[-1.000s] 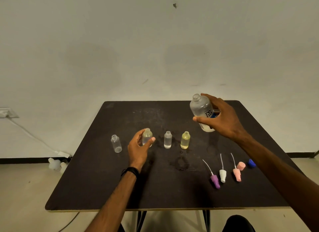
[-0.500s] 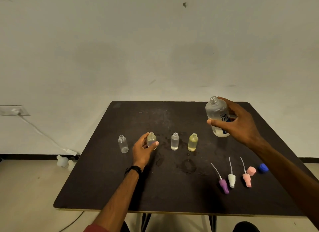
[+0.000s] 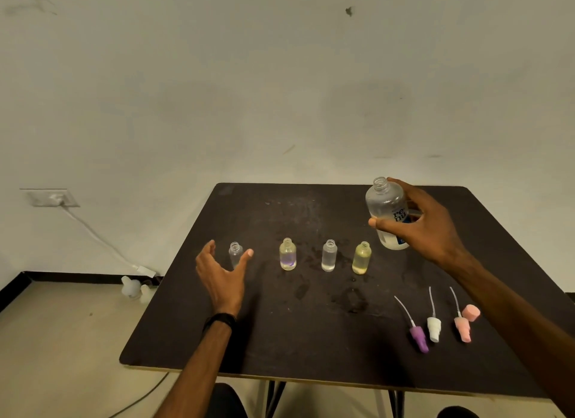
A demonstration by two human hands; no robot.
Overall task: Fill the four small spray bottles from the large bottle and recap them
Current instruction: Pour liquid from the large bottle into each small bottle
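Note:
Several small uncapped bottles stand in a row on the dark table (image 3: pixel 311 339): a clear one at the far left (image 3: pixel 235 253), a purple-tinted one (image 3: pixel 287 255), a clear one (image 3: pixel 329 255) and a yellow one (image 3: pixel 362 258). My left hand (image 3: pixel 222 274) is spread open around the leftmost bottle, fingers to its left and thumb to its right, apart from it. My right hand (image 3: pixel 420 227) holds the large open bottle (image 3: pixel 387 213) upright above the table, right of the row. Purple (image 3: pixel 418 336), white (image 3: pixel 433 324) and pink (image 3: pixel 462 324) spray tops lie at the front right.
A loose pink cap (image 3: pixel 471 312) lies beside the pink spray top. Wet patches (image 3: pixel 351 299) mark the table in front of the row. On the floor to the left sit a white plug adapter (image 3: pixel 132 287) and a cable from a wall socket (image 3: pixel 51 198).
My left hand has let go of the purple-tinted bottle and moved left, opening around the leftmost clear bottle. My right hand still holds the large bottle upright. The view has shifted.

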